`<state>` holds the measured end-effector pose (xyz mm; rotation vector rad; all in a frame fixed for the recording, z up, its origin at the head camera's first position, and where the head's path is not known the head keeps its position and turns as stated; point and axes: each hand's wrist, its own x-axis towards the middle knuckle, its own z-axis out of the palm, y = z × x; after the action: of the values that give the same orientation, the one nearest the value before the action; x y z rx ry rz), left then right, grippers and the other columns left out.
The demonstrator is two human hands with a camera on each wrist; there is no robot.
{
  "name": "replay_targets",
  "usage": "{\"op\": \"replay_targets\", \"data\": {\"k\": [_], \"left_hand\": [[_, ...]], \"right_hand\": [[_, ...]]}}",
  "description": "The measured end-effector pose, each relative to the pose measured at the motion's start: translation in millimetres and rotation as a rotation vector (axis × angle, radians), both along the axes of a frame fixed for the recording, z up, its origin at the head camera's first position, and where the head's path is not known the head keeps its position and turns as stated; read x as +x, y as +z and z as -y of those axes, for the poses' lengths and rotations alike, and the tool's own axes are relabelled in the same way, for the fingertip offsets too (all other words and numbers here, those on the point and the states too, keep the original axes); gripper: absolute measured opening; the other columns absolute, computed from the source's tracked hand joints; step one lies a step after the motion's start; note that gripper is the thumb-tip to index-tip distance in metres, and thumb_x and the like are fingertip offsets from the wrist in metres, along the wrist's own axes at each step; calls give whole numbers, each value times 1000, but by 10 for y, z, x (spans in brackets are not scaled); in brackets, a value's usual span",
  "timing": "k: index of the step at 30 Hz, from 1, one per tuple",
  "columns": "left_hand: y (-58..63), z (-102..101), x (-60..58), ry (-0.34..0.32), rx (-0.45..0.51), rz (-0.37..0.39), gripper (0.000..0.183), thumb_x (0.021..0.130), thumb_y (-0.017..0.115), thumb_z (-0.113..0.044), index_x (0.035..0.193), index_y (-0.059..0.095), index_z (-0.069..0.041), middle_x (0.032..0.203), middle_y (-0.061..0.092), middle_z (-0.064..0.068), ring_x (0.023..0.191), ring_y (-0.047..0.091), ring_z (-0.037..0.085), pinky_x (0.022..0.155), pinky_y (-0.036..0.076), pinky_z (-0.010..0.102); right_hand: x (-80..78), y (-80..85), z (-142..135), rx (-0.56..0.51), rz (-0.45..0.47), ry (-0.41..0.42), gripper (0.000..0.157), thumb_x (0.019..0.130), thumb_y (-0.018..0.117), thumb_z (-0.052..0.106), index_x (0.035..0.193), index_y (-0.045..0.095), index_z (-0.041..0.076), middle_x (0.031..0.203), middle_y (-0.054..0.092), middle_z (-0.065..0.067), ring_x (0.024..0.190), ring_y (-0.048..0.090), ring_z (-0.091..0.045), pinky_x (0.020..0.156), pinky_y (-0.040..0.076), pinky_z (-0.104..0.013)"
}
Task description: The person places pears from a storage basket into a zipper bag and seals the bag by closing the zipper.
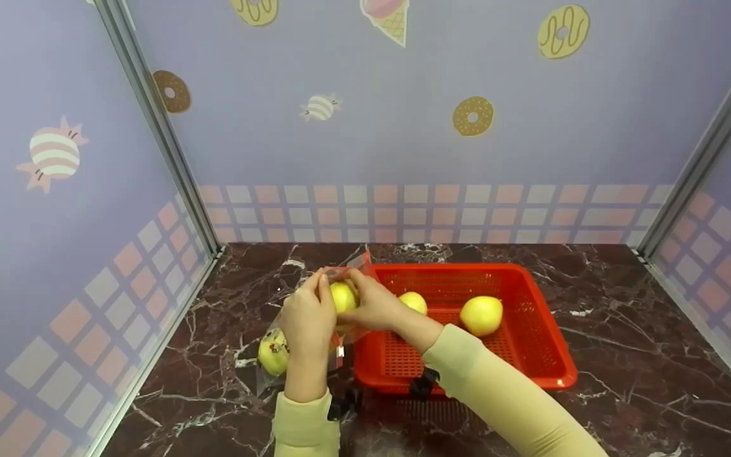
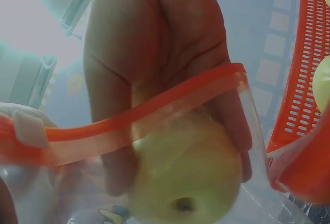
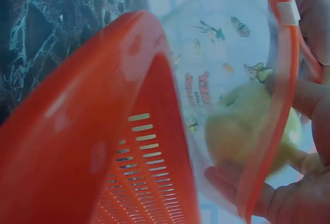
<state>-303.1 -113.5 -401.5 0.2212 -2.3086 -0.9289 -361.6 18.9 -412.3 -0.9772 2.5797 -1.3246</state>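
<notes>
Bordering the marbled tabletop (image 1: 632, 355) stand lilac walls (image 1: 391, 146). Left hand (image 1: 308, 320) pinches a bag (image 3: 224, 51); right hand (image 1: 373, 304) grips an apple (image 1: 342, 297).

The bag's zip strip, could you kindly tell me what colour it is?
The zip strip is orange-red, showing best in the left wrist view.

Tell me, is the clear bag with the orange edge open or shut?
Open: the right hand reaches past the orange edge of the clear bag, and its fingers and the yellow apple show through the plastic.
</notes>
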Motion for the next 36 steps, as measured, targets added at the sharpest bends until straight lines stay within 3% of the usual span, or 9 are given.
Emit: {"op": "replay_targets", "data": {"k": [5,8,20,36], "left_hand": [[-2,7,-4,12,0,11,32,104,56,-26,124,76,-11,112,76,21,90,73,48,72,56,61],[-4,9,-7,8,7,6,31,104,56,-25,124,76,-11,114,77,19,92,73,47,73,57,61],[-15,7,-7,-7,20,-37,31,103,58,-24,121,77,-7,112,78,17,94,74,46,77,57,59],[-4,7,-11,5,31,15,32,103,56,-25,123,76,-10,116,77,17,100,73,47,84,57,60]], "right_hand": [[-3,-21,-22,-40,78,-20,55,90,76,8,140,53,7,141,58,-23,121,66,-40,97,59,-50],[3,-28,-46,-22,107,-34,51,93,75,13,139,54,10,140,60,-23,121,67,-39,100,57,-51],[21,49,-178,-1,98,-6,39,97,69,13,135,60,9,131,67,-17,117,69,-36,99,57,-49],[-29,217,-386,-55,147,-28,30,97,70,15,127,66,10,126,71,-14,111,70,-31,92,60,-44]]}}
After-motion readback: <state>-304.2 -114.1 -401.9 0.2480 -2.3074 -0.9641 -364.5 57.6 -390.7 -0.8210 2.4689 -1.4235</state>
